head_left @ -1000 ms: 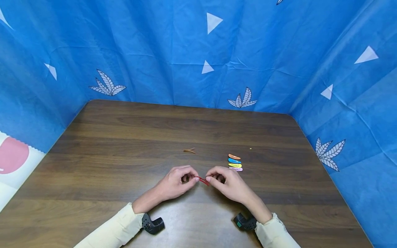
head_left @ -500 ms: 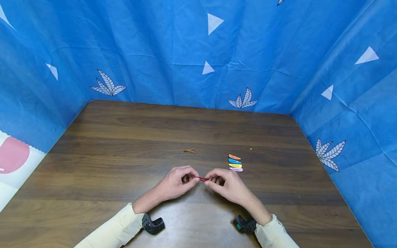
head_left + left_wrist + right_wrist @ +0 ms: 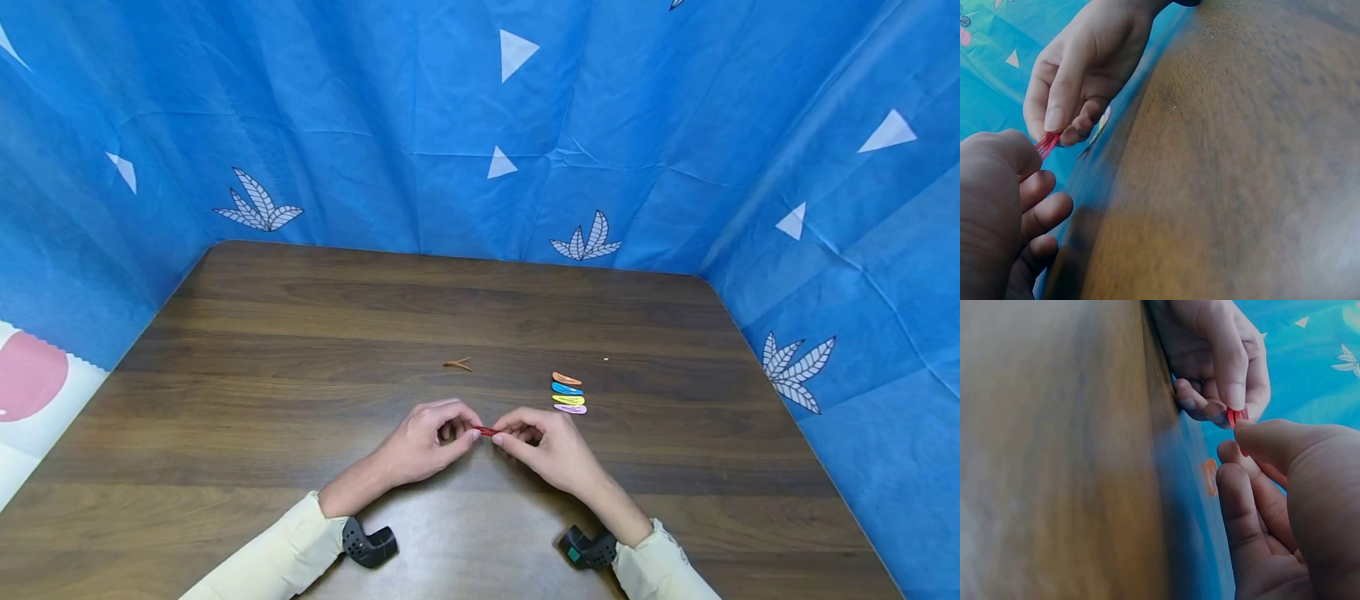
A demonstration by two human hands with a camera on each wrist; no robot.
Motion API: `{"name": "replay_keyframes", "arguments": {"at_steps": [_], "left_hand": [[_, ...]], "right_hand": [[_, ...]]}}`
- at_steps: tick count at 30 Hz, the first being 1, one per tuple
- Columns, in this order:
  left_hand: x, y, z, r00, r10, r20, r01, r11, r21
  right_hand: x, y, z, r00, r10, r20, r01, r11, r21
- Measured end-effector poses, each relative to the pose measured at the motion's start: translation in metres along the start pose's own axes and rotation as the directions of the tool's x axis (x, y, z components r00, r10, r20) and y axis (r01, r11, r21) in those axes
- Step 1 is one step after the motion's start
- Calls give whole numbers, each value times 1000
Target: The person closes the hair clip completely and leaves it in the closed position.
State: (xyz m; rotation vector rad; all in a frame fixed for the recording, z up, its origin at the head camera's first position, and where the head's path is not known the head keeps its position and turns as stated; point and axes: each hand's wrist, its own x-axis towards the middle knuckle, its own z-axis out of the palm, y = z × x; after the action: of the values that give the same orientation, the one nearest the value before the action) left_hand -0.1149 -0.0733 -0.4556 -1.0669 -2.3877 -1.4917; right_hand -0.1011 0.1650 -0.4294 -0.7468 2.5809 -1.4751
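Observation:
Between both hands, just above the table, is a slim red hair clip (image 3: pixel 487 431). My left hand (image 3: pixel 431 442) pinches one end between thumb and forefinger. The other end is pinched by my right hand (image 3: pixel 551 446), its thumb on the near side. In the left wrist view several thin red strips of the hair clip (image 3: pixel 1047 145) show between the fingertips. Its ends are covered by the fingers. Beyond the right hand, snap hair clips lie in a column: orange (image 3: pixel 567 378), blue (image 3: pixel 567 389), yellow (image 3: pixel 569 400) and light purple (image 3: pixel 571 409).
A brown, Y-shaped thin piece (image 3: pixel 458 364) lies on the wooden table (image 3: pixel 337 325) ahead of the left hand. Farther right is a tiny pale speck (image 3: pixel 607 359). Blue patterned cloth (image 3: pixel 420 125) hangs behind the table and along its sides.
The red clip's right end, which hung splayed and tilted down, now lies in line between the hands. My right hand has shifted slightly left and grips that end; the left has stayed put.

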Motion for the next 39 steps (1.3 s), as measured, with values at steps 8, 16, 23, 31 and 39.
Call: {"name": "replay_keyframes", "arguments": {"at_steps": [8,16,23,31,39], "left_hand": [[1,4,-2,1000,-23,5,23,1000,1],[1,3,-1,999,-29,15,29,1000,9],[0,1,-1,1000,-1,27,0,999,50],[0,5,-3,999,2,46,-4,999,52],[0,3,-2,999,18,50,-20,999,49]], "right_hand": [[0,6,1,1000,24,-4,-24,998,65],[0,7,0,1000,25,-14,-25,999,39],[-1,2,0,999,41,13,-41,999,3],[-1,2,0,1000,23,21,-22,1000,-19],[-1,3,0,999,21,30,-21,1000,-21]]}}
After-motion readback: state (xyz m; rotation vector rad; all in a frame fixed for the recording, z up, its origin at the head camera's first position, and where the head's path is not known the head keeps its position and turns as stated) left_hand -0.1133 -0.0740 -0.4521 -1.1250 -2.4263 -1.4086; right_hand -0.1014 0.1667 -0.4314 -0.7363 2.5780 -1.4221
